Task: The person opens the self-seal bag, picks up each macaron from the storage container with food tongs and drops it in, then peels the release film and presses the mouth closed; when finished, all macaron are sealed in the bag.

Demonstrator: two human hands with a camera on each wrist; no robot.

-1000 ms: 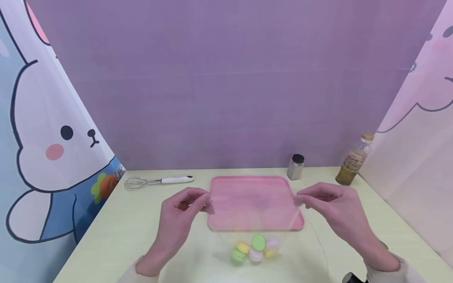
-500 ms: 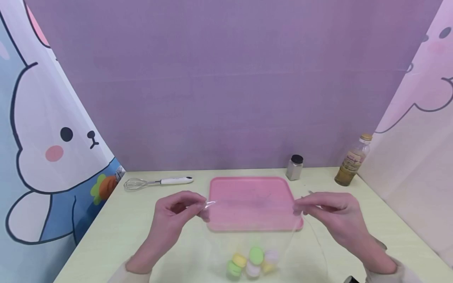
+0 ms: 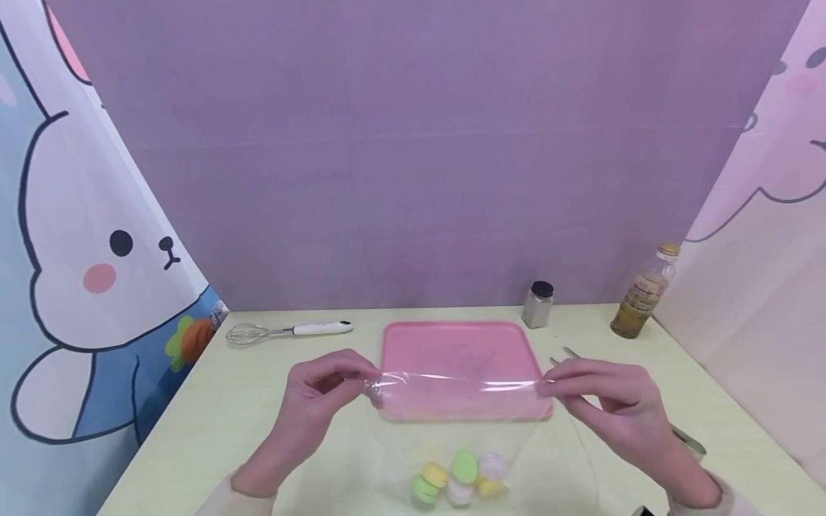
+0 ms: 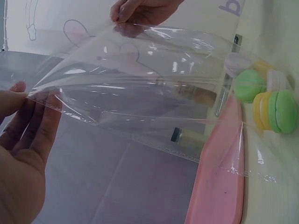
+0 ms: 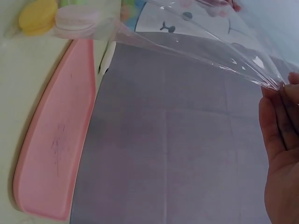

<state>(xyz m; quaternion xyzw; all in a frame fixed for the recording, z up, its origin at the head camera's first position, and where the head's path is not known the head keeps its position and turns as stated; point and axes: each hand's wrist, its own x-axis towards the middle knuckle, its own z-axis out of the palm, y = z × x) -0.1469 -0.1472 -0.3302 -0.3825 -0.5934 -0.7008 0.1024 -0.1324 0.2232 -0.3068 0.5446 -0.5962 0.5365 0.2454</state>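
Observation:
Between my two hands a clear plastic bag (image 3: 452, 387) is stretched by its top corners. My left hand (image 3: 316, 401) pinches the left corner between thumb and fingers, and my right hand (image 3: 609, 401) pinches the right one. Several macarons lie together at the bottom of the bag: green (image 3: 464, 467), yellow (image 3: 435, 475) and pale lilac (image 3: 493, 466). In the left wrist view the bag (image 4: 140, 84) runs from the fingers down to the green and yellow macarons (image 4: 275, 111). Through the film shows a pink tray (image 3: 461, 344) lying behind.
A whisk (image 3: 290, 330) lies at the back left of the table. A small black-capped jar (image 3: 538, 304) and a corked bottle (image 3: 645, 294) stand at the back right. Metal tongs (image 3: 687, 438) lie partly under the right hand and forearm. A purple cloth wall (image 3: 426, 158) rises behind.
Both hands have come slightly lower, and the bag's upper edge now shows as a taut, shiny band. The macarons have shifted down in the head view. More of the tongs shows beside the right hand.

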